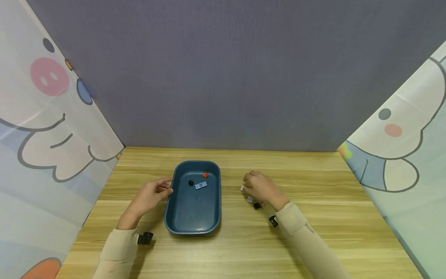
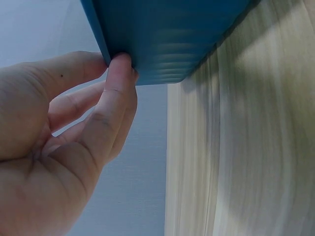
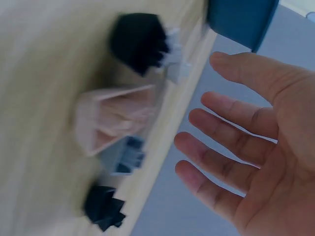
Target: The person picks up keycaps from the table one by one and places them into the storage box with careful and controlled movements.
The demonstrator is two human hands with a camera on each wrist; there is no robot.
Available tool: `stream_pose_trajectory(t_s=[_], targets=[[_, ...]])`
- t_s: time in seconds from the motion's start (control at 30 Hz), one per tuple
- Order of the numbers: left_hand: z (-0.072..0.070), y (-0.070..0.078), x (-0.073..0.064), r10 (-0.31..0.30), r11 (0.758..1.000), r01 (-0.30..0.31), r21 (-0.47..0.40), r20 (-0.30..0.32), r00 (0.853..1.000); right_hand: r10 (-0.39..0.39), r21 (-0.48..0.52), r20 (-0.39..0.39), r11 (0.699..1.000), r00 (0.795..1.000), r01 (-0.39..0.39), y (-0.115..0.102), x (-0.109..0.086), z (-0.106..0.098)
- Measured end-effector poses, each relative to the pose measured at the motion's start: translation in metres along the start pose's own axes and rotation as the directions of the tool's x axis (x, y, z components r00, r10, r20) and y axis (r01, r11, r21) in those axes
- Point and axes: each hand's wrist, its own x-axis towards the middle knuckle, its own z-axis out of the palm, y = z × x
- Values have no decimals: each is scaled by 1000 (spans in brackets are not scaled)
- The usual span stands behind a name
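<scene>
My left hand is at the left side of a blue tray; its thumb and fingertips pinch the tray's rim. In the tray lie a small orange-red piece, a black piece and a light blue oblong piece. To the tray's right, my right hand hovers over several small keycap-like pieces, its fingers spread and holding nothing. Among them are a black piece, a pale pink hollow piece, a grey-blue piece and another black piece. The right wrist view is blurred.
The wooden table runs back to a grey panel. Cartoon-printed sheets stand at both sides. Black straps with small black parts show at the cuffs.
</scene>
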Motion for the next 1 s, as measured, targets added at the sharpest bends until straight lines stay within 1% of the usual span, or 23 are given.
stream_pose_trajectory(t_s=[0.17, 0.33, 0.47, 0.7, 0.87, 1.0], targets=[[-1, 0, 0, -6, 1000, 6, 0, 4, 1000, 17, -68, 13, 998, 1000, -16, 6, -4, 10], [-1, 1, 0, -16, 1000, 16, 0, 8, 1000, 37, -71, 6, 997, 999, -36, 7, -7, 15], [0, 0, 0, -8, 1000, 8, 3, 5, 1000, 46, -89, -1, 995, 999, -46, 8, -8, 19], [0, 0, 1, 0, 1000, 0, 5, 1, 1000, 31, -120, -11, 992, 999, -32, 9, -7, 21], [0, 1, 0, -9, 1000, 9, -1, 7, 1000, 23, -134, -19, 991, 1000, -25, 9, -7, 21], [0, 1, -1, -18, 1000, 18, 1, 6, 1000, 17, -127, -25, 992, 1000, -20, 8, -8, 21]])
